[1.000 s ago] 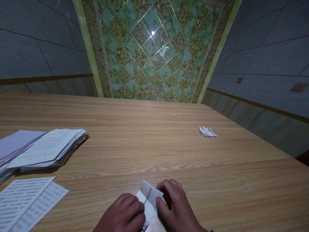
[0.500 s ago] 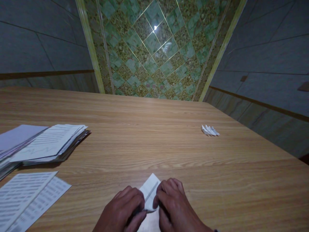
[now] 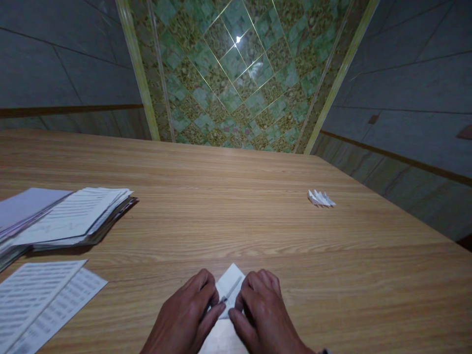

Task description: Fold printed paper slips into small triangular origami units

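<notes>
A small folded piece of white paper (image 3: 233, 276) lies on the wooden table at the near middle, one corner pointing away from me. My left hand (image 3: 193, 309) is closed on its left side, thumb on the near edge and fingers curled. On the other side my right hand (image 3: 260, 307) grips the paper the same way, its thumb close to the left thumb. A crease runs slantwise across the sheet between the hands. The paper's side corners are hidden under my fingers.
Two printed sheets (image 3: 55, 300) overlap at the near left. Behind them sits a thick stack of papers (image 3: 73, 216). Several pointed folded paper pieces (image 3: 320, 198) stand together at the right. The wooden table (image 3: 206, 196) reaches back toward a green tiled wall (image 3: 236, 98).
Both thumbs have come up onto the paper's near edge and now lie flatter against it. The near edge, lifted and curled before, looks pressed down.
</notes>
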Motion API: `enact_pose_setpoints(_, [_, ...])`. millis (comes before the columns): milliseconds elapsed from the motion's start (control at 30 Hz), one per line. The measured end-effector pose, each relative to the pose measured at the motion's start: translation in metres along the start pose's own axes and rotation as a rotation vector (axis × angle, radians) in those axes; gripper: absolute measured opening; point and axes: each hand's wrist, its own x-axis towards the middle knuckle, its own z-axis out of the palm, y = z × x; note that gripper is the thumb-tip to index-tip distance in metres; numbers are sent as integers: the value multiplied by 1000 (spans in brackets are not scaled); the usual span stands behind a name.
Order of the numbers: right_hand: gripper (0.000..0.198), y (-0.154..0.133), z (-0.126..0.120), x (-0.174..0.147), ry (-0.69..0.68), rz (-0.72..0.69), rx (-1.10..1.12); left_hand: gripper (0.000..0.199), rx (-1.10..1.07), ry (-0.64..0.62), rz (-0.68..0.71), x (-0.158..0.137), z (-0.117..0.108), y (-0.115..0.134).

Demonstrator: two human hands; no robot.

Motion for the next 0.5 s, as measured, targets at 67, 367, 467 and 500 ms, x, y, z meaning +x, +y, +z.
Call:
enact_pose_setpoints(67, [23, 2, 3, -1, 44, -13, -9, 14, 1, 8, 12, 0, 2, -1])
enact_pose_setpoints(367, [30, 4, 8, -1, 86, -25, -33, 12, -13, 56, 39, -1, 6, -7])
enact_pose_setpoints(467, [30, 4, 5, -1, 53, -13, -58, 9, -29, 87, 35, -1, 7, -12])
enact_pose_setpoints(500, [30, 5, 4, -1, 46, -9, -66, 9, -32, 104, 36, -1, 7, -14])
